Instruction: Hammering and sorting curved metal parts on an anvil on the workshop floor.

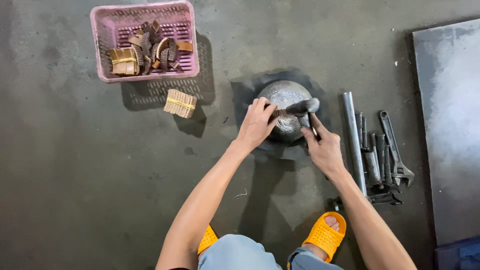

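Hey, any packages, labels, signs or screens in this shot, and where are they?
No labels, signs or screens show.
Pink basket: top left on the floor, rectangular, perforated plastic, holding brown and dark curved strips.
Banded bundle: just below the basket on the floor, a tan block of pieces tied with a yellow band.

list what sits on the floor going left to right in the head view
pink basket → banded bundle of brown strips → left hand → rounded metal block → right hand holding a hammer → long pipe → adjustable wrench → grey slab
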